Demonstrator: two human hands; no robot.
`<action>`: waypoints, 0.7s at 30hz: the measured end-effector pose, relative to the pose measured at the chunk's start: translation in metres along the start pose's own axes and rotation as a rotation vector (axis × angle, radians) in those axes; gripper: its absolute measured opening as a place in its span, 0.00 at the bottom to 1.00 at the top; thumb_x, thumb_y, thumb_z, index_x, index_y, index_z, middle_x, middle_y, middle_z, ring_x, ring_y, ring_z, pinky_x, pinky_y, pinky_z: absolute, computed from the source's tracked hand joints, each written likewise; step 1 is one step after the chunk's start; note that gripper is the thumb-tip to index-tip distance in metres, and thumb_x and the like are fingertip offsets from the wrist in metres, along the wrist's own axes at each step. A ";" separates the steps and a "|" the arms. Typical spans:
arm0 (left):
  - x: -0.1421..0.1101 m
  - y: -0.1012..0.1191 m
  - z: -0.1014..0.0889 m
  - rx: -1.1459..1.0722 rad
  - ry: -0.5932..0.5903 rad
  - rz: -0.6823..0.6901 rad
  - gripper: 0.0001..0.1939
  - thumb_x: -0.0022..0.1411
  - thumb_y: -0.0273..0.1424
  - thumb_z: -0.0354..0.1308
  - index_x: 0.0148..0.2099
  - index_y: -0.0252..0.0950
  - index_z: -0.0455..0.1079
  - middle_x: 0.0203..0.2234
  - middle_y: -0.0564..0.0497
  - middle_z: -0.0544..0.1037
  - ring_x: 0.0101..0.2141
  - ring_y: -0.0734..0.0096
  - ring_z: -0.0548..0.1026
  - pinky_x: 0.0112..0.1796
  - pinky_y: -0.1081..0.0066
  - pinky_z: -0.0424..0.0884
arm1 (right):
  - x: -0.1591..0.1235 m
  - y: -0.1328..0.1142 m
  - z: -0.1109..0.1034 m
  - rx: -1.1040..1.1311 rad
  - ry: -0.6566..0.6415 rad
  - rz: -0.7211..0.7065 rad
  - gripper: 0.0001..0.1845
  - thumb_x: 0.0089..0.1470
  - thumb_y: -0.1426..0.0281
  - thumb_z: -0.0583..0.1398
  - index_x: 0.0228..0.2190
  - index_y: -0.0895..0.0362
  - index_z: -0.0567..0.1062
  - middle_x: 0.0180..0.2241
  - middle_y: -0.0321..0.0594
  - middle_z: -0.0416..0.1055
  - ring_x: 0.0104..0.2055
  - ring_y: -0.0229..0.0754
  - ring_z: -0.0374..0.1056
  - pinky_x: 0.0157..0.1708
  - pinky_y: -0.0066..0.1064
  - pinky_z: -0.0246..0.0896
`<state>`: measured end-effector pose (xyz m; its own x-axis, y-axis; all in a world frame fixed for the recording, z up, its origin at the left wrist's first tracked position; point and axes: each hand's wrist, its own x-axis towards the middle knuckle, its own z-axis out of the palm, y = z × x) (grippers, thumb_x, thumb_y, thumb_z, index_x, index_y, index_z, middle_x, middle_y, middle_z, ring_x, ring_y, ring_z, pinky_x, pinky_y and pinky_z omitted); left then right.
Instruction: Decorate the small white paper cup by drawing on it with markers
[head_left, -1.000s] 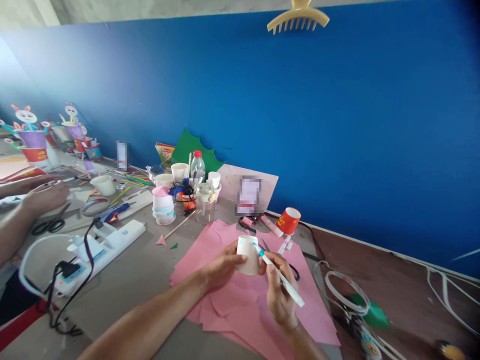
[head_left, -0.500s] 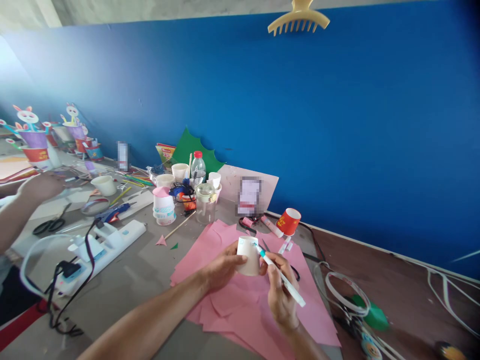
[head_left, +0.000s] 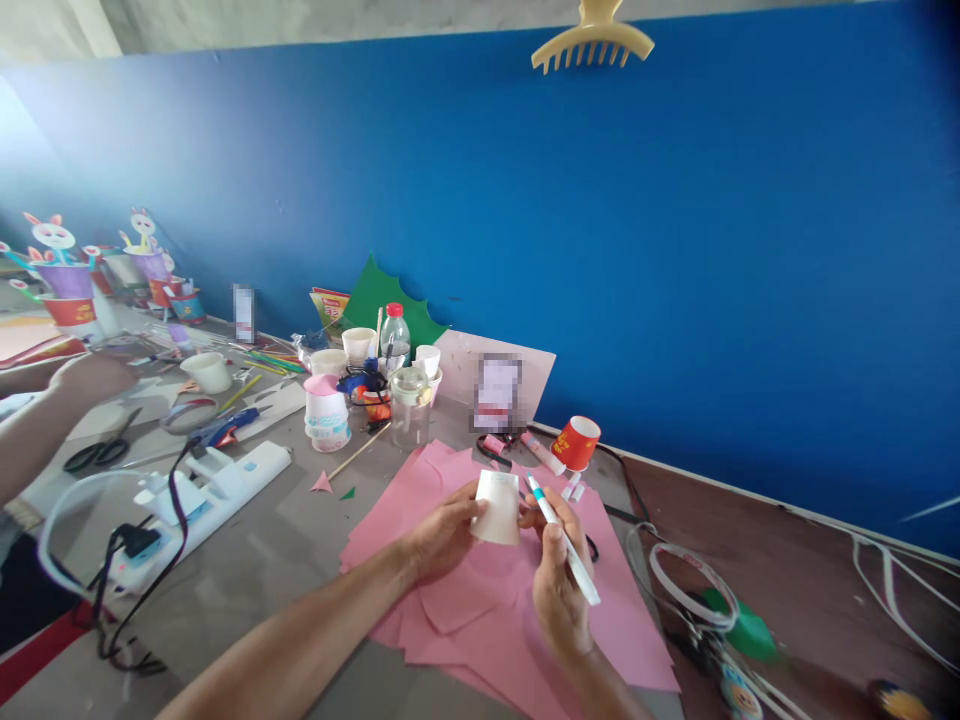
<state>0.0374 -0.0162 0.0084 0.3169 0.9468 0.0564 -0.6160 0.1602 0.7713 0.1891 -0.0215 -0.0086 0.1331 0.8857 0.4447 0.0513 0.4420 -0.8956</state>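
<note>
My left hand [head_left: 444, 532] grips a white paper cup [head_left: 496, 508] by its left side, above the pink paper sheets [head_left: 457, 620]. The cup is upside down, with faint blue-green marks near its upper edge. In my right hand [head_left: 559, 570] is a white marker [head_left: 568, 548] with a blue-green tip end, pointing up and left, a little apart from the cup. Some right-hand fingers reach the cup's right edge; whether they press on it I cannot tell. Scissors [head_left: 592, 548] lie partly hidden behind my right hand. A red paper cup [head_left: 576, 443] stands behind, beside a glue stick [head_left: 544, 453].
At left lies a white power strip [head_left: 247, 478] with cords, near scissors [head_left: 97, 455] and a glue gun [head_left: 229, 428]. A glass jar [head_left: 410, 410], stacked cups [head_left: 327, 412] and a bottle [head_left: 395, 335] stand behind. A co-worker's hand [head_left: 94, 380] is at far left. Coiled cable [head_left: 694, 585] lies right.
The marker's tip has come away from the cup, to the right and slightly up. The cup has turned a little in my left hand. The co-worker's hand at left has shifted.
</note>
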 end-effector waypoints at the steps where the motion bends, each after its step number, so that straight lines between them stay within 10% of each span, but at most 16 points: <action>1: -0.001 0.001 0.002 0.013 -0.015 0.010 0.24 0.54 0.40 0.66 0.50 0.32 0.72 0.37 0.43 0.79 0.40 0.60 0.75 0.38 0.69 0.63 | -0.001 -0.001 0.000 0.001 -0.019 -0.018 0.23 0.64 0.54 0.52 0.50 0.57 0.71 0.39 0.46 0.74 0.38 0.46 0.71 0.40 0.40 0.68; 21: -0.003 0.000 0.003 0.073 -0.076 0.027 0.20 0.53 0.36 0.68 0.45 0.32 0.70 0.33 0.47 0.75 0.34 0.66 0.72 0.36 0.71 0.63 | -0.001 -0.012 -0.003 -0.125 -0.152 -0.209 0.12 0.66 0.64 0.50 0.44 0.54 0.70 0.32 0.38 0.71 0.33 0.41 0.69 0.32 0.32 0.68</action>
<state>0.0387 -0.0194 0.0105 0.3567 0.9260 0.1235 -0.5714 0.1117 0.8131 0.1916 -0.0283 0.0019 -0.0429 0.7925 0.6083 0.1849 0.6047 -0.7747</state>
